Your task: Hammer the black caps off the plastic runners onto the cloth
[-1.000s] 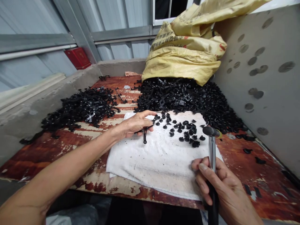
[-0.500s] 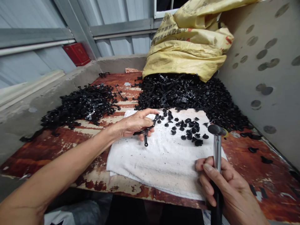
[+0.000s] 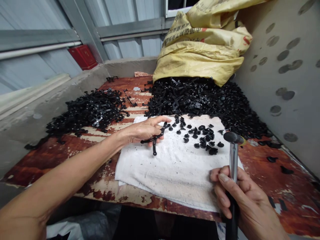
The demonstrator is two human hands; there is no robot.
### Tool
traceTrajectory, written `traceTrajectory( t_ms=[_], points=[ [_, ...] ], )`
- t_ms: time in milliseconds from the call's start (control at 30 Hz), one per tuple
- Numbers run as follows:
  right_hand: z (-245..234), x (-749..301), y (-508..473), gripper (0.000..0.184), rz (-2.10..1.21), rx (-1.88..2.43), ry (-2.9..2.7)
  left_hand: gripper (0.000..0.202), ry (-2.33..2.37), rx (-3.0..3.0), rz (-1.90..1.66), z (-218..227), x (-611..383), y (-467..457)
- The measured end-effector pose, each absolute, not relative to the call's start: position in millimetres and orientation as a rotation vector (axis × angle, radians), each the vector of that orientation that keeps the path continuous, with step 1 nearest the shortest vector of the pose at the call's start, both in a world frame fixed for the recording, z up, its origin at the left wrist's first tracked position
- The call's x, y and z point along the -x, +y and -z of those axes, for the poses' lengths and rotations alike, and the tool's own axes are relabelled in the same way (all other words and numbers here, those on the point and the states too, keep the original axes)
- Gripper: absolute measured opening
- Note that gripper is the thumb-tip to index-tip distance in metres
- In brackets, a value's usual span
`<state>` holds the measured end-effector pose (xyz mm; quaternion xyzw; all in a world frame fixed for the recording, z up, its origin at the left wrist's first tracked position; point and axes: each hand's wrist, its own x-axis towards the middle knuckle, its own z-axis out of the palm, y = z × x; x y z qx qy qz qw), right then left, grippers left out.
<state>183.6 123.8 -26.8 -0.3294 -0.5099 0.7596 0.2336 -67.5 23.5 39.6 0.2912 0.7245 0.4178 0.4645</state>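
My left hand (image 3: 142,130) rests on the edge of a folded white towel (image 3: 160,170), gripping a black plastic sprue (image 3: 156,138) with a stem sticking out below my fingers. Several small black plastic caps or fasteners (image 3: 200,136) lie scattered on the towel to the right of this hand. My right hand (image 3: 237,193) holds a small hammer (image 3: 233,160) upright by its black handle. The hammer's metal shaft and round black head (image 3: 232,137) rise above my fist, near the towel's right edge and clear of the caps.
A large heap of black plastic parts (image 3: 200,100) spills from a yellow woven sack (image 3: 202,43) behind the towel. A second heap (image 3: 90,111) lies at the left. The worktop (image 3: 55,163) is peeling red-painted wood, with a low concrete wall (image 3: 282,83) on the right.
The view has tilted and shifted slightly, so the hammer sits further right in the picture. My left hand still grips the sprue, and the caps on the towel look unmoved.
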Motion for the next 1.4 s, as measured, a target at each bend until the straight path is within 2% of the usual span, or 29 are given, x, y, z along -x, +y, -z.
traceTrajectory(
  t_ms=[200,400,767,1400],
  points=[
    [26,-184,123,0.031,-2.075,0.917,-1.394,0.028,1.815,-0.761,-0.99,-43,66,20],
    [32,-185,128,0.031,-2.109,0.841,-1.434,0.024,2.041,-0.765,-1.011,-42,69,19],
    [25,-185,124,0.028,-2.103,0.893,-1.373,0.007,1.973,-0.628,-1.246,-26,62,33],
    [37,-189,133,0.026,-2.186,0.817,-1.379,0.019,1.907,-0.594,-1.373,-15,63,40]
  ],
)
